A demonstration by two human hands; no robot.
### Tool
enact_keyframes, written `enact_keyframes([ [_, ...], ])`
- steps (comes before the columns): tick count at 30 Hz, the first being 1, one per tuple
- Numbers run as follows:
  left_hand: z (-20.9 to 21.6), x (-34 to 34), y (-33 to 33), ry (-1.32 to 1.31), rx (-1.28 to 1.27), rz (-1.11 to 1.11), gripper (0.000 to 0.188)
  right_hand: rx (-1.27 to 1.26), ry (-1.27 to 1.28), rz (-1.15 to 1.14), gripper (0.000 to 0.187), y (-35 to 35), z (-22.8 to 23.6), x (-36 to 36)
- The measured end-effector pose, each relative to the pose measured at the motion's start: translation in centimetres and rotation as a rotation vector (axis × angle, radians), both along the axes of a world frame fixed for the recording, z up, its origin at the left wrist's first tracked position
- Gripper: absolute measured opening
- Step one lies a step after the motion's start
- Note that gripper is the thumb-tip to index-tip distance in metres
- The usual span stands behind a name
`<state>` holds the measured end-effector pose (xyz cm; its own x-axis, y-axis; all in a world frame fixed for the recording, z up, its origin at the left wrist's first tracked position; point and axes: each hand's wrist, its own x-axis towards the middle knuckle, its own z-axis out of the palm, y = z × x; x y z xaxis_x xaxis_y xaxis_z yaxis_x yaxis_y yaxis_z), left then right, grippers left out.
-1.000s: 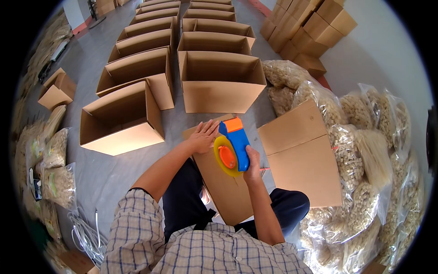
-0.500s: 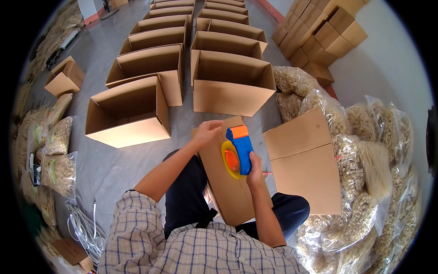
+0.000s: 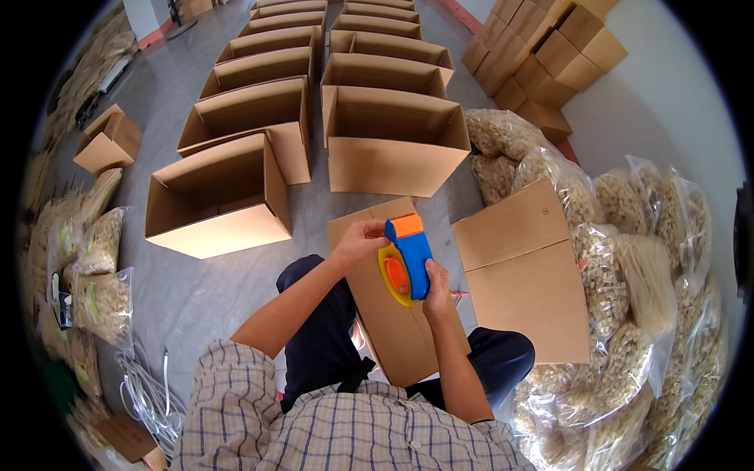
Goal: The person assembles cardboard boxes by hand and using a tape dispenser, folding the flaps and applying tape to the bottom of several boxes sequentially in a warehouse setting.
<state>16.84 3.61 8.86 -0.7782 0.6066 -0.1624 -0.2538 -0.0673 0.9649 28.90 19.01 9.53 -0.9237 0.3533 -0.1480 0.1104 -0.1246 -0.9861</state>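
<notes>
Tape dispenser [image 3: 408, 259] shifted up box [image 3: 393, 306]

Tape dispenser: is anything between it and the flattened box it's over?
Nothing visible. The right hand holds the tape dispenser directly over the flattened cardboard box on the lap, while the left hand sits at the box's far end by the dispenser's orange head.

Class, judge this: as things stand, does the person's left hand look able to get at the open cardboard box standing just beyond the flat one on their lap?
Probably yes: the left hand rests near the flat cardboard box's far edge, and nothing lies between it and the open cardboard box.
</notes>
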Motion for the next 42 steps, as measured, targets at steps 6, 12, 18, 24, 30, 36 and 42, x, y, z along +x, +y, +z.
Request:
enact_keyframes([
  [6,-1.3,0.5,0.6,-0.062,0.111,0.057,0.025,0.098,-0.061,-0.096,0.036,-0.4,-0.2,0.1],
  [12,-1.9,1.1,0.8,0.004,0.078,0.155,0.022,0.059,0.117,-0.079,0.03,-1.5,1.7,-0.1],
  [18,-1.5,2.1,0.7,0.015,-0.024,0.321,0.015,0.038,0.021,-0.018,0.031,-1.6,2.3,0.1],
  [24,-1.5,2.4,1.0,-0.298,0.038,0.42,0.01,-0.01,0.113,-0.017,0.03,-1.3,-0.5,0.2],
  [30,-1.7,1.7,0.5,-0.302,0.077,0.259,0.009,0.004,0.1,-0.002,0.031,-0.7,-0.8,0.5],
  [36,-2.3,0.3,0.3,-0.425,0.099,0.356,0.01,0.058,-0.04,0.108,0.035,-1.0,1.7,-0.5],
  [42,-2.0,-4.4,1.8,-0.372,0.047,0.538,0.008,0.202,-0.009,0.228,0.038,-0.4,2.5,-1.4],
])
